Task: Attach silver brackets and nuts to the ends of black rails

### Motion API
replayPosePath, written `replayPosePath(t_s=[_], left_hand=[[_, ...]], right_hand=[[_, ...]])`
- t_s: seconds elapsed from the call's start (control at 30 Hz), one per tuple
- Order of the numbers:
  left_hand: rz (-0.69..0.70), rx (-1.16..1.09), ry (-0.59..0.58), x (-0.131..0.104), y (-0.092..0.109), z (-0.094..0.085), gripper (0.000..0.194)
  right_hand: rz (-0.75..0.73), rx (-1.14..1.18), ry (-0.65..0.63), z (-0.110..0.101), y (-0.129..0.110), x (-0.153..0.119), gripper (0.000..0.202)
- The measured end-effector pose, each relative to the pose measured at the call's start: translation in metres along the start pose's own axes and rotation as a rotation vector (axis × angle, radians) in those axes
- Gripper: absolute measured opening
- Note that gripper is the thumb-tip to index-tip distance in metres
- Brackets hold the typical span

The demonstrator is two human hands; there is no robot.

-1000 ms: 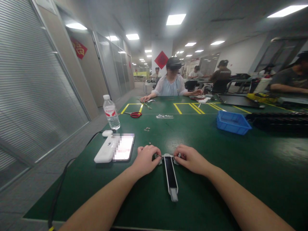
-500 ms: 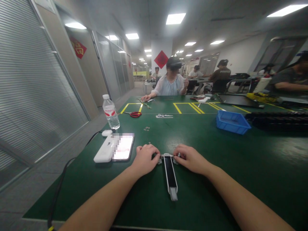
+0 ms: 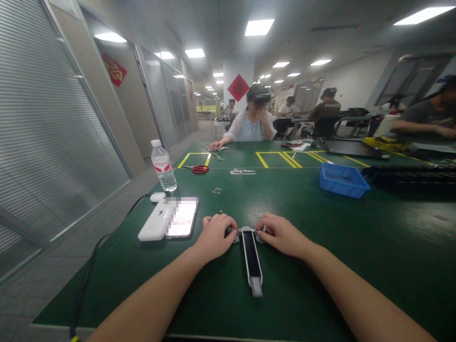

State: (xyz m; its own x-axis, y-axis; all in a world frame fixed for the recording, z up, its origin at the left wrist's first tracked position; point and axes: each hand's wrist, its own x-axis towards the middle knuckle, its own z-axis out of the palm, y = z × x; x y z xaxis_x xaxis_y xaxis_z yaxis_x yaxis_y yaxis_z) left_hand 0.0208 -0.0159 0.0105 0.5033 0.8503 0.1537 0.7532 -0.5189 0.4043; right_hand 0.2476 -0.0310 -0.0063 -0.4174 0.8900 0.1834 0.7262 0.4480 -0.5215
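Note:
A long, narrow black piece with a white frame lies on the green table, its grey end tab towards me. Across its far end runs a thin metal crossbar with small metal brackets at both sides. My left hand pinches the crossbar's left end between thumb and fingers. At the opposite end, my right hand is closed in a pinch too. My fingers partly hide both brackets. Just beyond my left hand lies a small metal ring.
Left of my hands are a phone, a white power bank, an earbud case and a water bottle. Farther off lie several small rings, red scissors and a blue bin. A person sits opposite.
My hands and the framed piece have hardly moved. The person opposite has raised one hand to the face.

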Motion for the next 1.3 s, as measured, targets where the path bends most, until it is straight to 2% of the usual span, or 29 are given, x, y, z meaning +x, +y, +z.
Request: replayPosePath(t_s=[0.27,0.57,0.9,1.17,1.3], left_hand=[[0.001,-0.035,-0.010,-0.001,0.000,0.003,0.016],[0.031,-0.014,-0.005,-0.002,-0.001,0.005,0.012],[0.003,0.002,0.012,-0.001,0.001,0.001,0.012],[-0.128,-0.003,0.125,0.004,-0.013,-0.005,0.035],[-0.155,0.059,0.091,0.007,-0.021,-0.002,0.057]], right_hand=[[0.006,-0.009,-0.001,-0.003,-0.005,0.000,0.009],[-0.002,-0.003,0.014,-0.001,-0.003,0.000,0.009],[0.000,0.008,0.011,-0.003,-0.006,0.000,0.009],[-0.006,0.004,0.053,-0.004,0.000,-0.001,0.009],[0.018,-0.005,0.097,-0.004,0.001,-0.001,0.010]])
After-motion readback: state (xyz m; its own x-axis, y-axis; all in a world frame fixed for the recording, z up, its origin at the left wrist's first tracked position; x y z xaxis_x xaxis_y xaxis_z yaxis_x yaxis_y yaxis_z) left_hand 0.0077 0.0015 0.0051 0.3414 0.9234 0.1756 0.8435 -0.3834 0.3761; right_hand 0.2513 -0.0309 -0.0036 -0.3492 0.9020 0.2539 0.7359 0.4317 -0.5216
